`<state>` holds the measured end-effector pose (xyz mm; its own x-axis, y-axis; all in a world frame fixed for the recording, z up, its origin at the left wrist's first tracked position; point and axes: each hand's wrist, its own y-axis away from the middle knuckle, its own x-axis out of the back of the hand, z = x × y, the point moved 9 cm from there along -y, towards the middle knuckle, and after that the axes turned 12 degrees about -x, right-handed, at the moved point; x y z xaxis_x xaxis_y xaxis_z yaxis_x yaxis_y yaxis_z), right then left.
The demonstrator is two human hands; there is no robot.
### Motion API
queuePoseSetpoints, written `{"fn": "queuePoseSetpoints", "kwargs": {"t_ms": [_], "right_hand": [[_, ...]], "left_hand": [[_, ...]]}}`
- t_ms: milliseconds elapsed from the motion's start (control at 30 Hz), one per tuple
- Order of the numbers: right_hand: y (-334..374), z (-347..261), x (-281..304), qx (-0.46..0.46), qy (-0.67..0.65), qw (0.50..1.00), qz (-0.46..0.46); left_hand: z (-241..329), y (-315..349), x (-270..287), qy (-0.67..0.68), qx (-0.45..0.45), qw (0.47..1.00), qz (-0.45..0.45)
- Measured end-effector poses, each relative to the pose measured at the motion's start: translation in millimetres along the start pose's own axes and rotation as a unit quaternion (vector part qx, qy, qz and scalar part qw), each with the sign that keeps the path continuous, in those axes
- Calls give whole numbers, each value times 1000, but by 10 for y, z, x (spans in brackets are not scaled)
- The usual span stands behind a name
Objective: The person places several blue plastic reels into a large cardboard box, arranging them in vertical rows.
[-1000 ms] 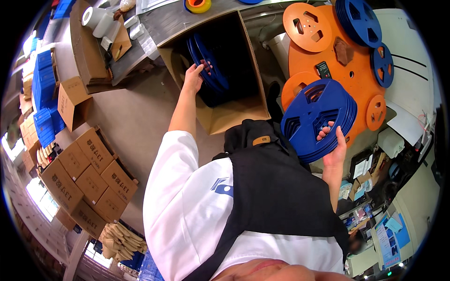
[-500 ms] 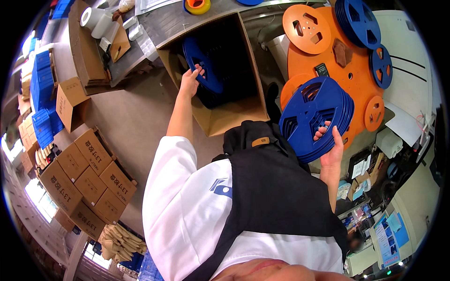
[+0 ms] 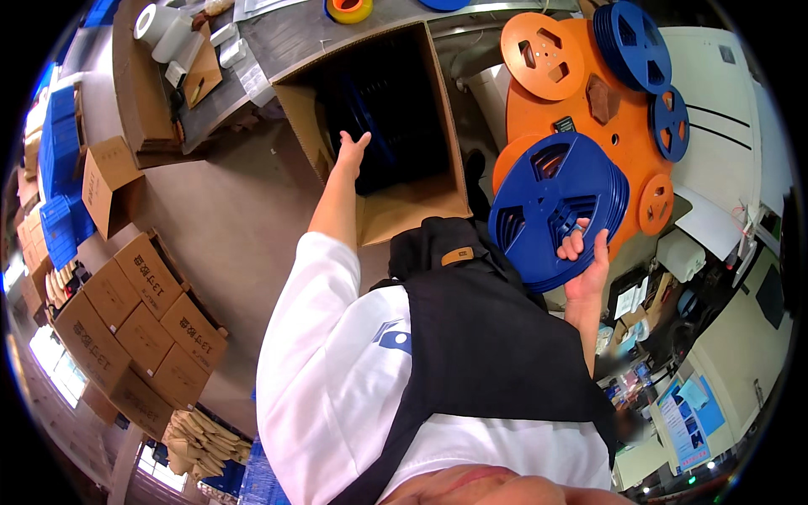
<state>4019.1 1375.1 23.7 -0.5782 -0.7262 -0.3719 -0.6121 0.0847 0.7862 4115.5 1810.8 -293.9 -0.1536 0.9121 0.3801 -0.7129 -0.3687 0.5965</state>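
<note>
Gripping blue reels (image 3: 545,202) occupied the right hand (image 3: 587,271); the left hand (image 3: 352,155) — fingers open, apparently empty — stood at the carton (image 3: 412,208).

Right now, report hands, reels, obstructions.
Left hand open, empty, at the brown cardboard box. Right hand holding stacked round blue reels. Nothing visibly blocking either hand.

Grey-brown floor (image 3: 231,198), grey table (image 3: 290,42), bright windows (image 3: 59,364) leftward.

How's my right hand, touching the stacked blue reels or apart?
Touching: the head view shows your right hand gripping the blue reels through an opening.
</note>
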Motion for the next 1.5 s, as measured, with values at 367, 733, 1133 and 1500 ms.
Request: {"fn": "queuePoseSetpoints", "kwargs": {"t_ms": [367, 733, 1133, 1500], "right_hand": [[150, -466, -362, 36, -161, 926, -341], [275, -515, -732, 3, -173, 860, -479], [125, -344, -459, 73, 8, 966, -246], [256, -426, -509, 71, -53, 952, -294]], "left_hand": [[2259, 2700, -457, -263, -737, 577, -235], [2518, 3147, -205, -340, -785, 444, -268], [1816, 2440, 315, 479, -147, 801, -327], [1501, 2385, 545, 559, -119, 765, -296]]}}
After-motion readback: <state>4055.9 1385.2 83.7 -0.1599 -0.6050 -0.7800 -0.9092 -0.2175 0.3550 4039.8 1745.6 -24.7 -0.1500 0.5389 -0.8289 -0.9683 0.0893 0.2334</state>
